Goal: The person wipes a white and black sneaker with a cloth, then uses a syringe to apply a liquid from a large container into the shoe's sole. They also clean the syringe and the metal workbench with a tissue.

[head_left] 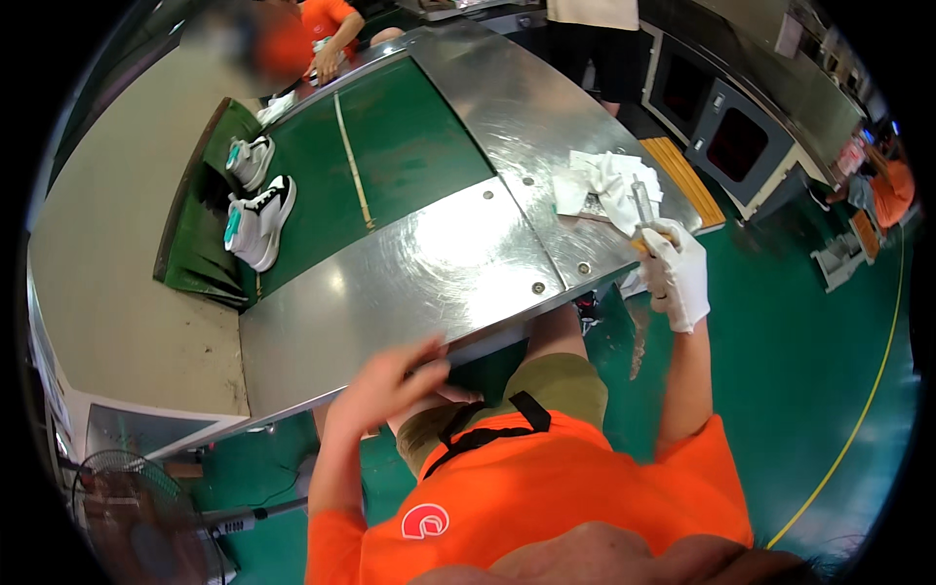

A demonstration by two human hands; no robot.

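Observation:
My right hand (pixel 675 273), in a white glove, is closed around a slim tool (pixel 641 203) with a grey shaft and a yellowish part near the fingers. Its exact kind is hard to make out. The tool points up over a pile of white cloths or papers (pixel 606 185) on the metal table's right corner. My bare left hand (pixel 395 385) is blurred above the table's front edge, fingers apart and holding nothing. Farther left, two grey-white high-top sneakers (pixel 255 234) with black and teal parts stand on a green conveyor belt (pixel 409 127).
Green flaps (pixel 205 214) hang at the opening of a beige machine (pixel 117 195) beside the shoes. A standing fan (pixel 146 517) is at lower left. Across the belt a co-worker in orange (pixel 327 24) sits; another person (pixel 593 29) stands behind the table. Grey cabinets (pixel 736 141) are at right.

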